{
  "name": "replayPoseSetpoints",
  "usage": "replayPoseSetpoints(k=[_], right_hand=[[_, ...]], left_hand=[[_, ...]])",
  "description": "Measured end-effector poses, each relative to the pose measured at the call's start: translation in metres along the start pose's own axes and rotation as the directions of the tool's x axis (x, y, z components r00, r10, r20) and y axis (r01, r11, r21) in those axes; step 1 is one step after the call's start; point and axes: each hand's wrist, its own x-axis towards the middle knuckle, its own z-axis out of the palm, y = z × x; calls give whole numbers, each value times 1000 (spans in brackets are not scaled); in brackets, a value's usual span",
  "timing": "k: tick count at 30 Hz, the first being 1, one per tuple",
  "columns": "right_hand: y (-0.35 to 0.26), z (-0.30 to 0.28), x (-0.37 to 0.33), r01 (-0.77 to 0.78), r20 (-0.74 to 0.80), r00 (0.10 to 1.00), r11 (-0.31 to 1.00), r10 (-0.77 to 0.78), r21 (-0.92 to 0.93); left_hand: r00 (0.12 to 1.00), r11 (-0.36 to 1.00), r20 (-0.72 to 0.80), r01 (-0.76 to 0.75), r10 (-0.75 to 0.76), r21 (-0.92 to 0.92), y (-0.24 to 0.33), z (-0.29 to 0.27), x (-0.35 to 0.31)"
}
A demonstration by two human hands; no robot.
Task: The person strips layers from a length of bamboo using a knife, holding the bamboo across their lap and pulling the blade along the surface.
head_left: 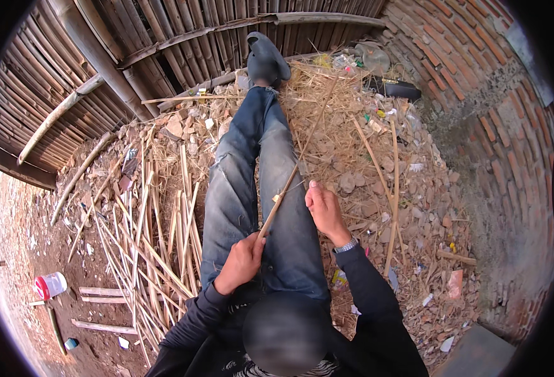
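My left hand [242, 261] is wrapped round the lower end of a long bamboo strip [284, 190]. The strip slants up and to the right across my stretched-out legs in blue jeans [236, 182]. A small pale sliver sticks out from it about a hand's length above my grip. To the right of the strip is my right hand [325, 210], its fingers curled closed and the thumb on top. A thin line, perhaps a fibre or thin edge, runs between its fingertips and the strip. What those fingers hold is too small to make out.
Many split bamboo strips [144, 245] lie piled on my left. Two loose strips [394, 188] lie on rubble and straw to my right. A red and white bucket [50, 286] stands far left. Beyond my feet is a bamboo wall [182, 38]; a brick wall [503, 138] bounds the right.
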Motion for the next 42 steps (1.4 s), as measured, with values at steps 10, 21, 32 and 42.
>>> replayPoseSetpoints(k=[10, 21, 32, 42], right_hand=[[-7, 4, 13, 296, 147, 955, 817, -257, -495], [-9, 5, 21, 339, 299, 917, 912, -265, -230], [-6, 18, 30, 220, 262, 952, 947, -156, -234], [6, 34, 18, 408, 41, 909, 868, -414, -281]], left_hand=[[999, 991, -41, 10, -5, 135, 9, 2, -5], [998, 990, -57, -21, 29, 137, 5, 2, -4], [998, 995, -29, -45, 48, 88, 4, 5, 0], [993, 997, 96, 68, -64, -45, -13, 8, 9]])
